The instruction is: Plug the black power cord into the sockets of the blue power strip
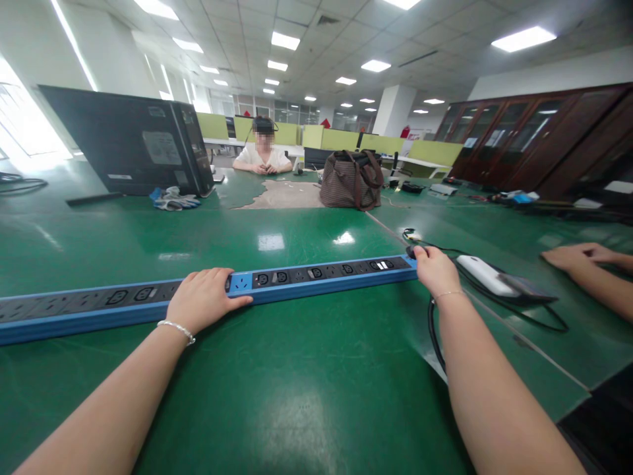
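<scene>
A long blue power strip [326, 282] with black socket panels lies across the green table, running off the left side of the view. My left hand [202, 297] rests over its middle, fingers across the top and thumb along the near edge. At the strip's right end, my right hand [435, 269] has its fingers closed on a black plug or cable end [419, 251], partly hidden by the fingers. A black cable [433, 330] hangs in a curve below my right wrist.
Beyond the strip on the green table [306, 369] are a black computer case [133, 142], gloves [174, 199] and a brown bag [346, 179]. A white device [487, 276] with cables lies right. Another person's hands [573, 256] rest at far right; a person [262, 155] sits opposite.
</scene>
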`<state>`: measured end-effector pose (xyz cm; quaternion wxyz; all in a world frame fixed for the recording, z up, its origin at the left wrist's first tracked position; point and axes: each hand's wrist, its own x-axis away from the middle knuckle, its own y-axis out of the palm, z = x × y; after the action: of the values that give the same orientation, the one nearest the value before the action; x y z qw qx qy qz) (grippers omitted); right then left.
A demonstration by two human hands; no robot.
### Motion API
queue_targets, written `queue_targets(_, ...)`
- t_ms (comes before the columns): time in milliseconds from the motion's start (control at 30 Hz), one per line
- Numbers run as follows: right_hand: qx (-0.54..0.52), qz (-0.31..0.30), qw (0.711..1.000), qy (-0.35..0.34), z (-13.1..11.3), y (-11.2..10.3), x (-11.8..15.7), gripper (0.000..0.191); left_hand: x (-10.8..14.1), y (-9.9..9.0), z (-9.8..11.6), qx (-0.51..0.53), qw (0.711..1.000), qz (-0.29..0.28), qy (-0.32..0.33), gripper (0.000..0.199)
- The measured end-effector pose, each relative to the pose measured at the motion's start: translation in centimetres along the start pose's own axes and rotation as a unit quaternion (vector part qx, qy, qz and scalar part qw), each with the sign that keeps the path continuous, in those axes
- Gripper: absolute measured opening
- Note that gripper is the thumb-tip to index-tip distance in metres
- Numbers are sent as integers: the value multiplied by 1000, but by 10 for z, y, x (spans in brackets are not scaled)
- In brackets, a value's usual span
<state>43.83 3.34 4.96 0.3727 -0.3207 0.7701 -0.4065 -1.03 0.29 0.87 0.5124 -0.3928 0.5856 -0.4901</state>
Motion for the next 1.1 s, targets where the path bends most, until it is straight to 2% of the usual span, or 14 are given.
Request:
queue_targets(100,-10,4,1000,9,2,-2,-6,49,0,1,0,-8,1000,2,3,83)
queue_targets(333,57,-33,997,-49,8,-1,-25,44,0,2,0,-12,1000,3,3,82)
queue_targets(467,85,-61,993,-51,10,9,-25,44,0,1,0,-6,1000,-1,-1,82)
queue_targets(600,88,-54,993,-53,13,17,-22,44,0,1,0,0,1000,-2,1,83)
queue_targets(833,64,-54,995,-53,16,16,-24,42,-1,2,-1,2,1000,2,0,83)
queue_targets(1100,95,-70,991,-65,10,20,-30,42,-1,1,0,-6,1000,-3,2,83)
